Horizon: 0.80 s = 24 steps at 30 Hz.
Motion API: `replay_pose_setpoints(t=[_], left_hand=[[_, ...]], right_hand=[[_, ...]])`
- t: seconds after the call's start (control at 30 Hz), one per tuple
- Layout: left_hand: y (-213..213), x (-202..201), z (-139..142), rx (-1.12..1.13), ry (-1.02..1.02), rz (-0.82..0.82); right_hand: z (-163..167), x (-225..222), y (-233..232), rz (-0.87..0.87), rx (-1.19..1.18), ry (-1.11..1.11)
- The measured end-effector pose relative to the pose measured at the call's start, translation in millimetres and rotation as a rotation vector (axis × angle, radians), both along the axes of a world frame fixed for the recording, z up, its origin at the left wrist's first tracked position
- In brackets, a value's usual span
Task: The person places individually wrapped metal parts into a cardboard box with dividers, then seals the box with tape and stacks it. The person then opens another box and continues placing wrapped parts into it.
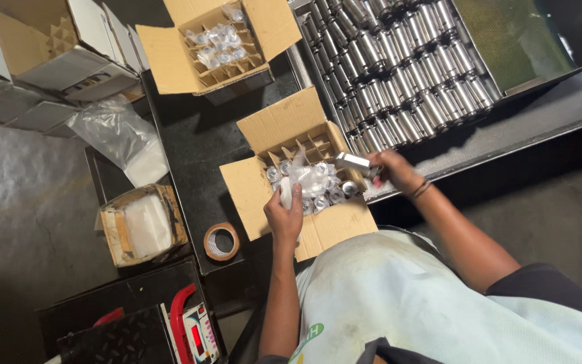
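Roughly half-filled, the open brown cardboard divider box (pixel 291 182) is taking bagged parts: left hand (pixel 284 214) gripping a clear plastic bag (pixel 308 176), right hand (pixel 389 168) clasping a shiny metal cylinder (pixel 351 162); many silver cylinders (pixel 405 74) are waiting in the tray.

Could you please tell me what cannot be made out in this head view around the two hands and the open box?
- Left hand: clear plastic bag hides the parts beneath; grip unclear.
- Right hand: metal cylinder blurred, far end hidden by fingers.
- Divided carton: cells near the body hidden behind the flap.
- Tray of cylinders: cut off by the top edge.
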<state>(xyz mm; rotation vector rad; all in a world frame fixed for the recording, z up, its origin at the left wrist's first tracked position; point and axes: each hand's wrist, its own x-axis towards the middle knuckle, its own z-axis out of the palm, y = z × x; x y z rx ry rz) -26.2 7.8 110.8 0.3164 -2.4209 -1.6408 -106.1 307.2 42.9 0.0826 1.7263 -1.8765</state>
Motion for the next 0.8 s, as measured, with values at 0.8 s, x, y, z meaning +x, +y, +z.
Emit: replay_pose_setpoints(t=[0.8], left_hand=[[-59.9, 72.8, -95.6, 1.059, -0.369, 0.219]], right_hand=[[45.9, 42.2, -107.8, 0.667, 0.187, 0.486]])
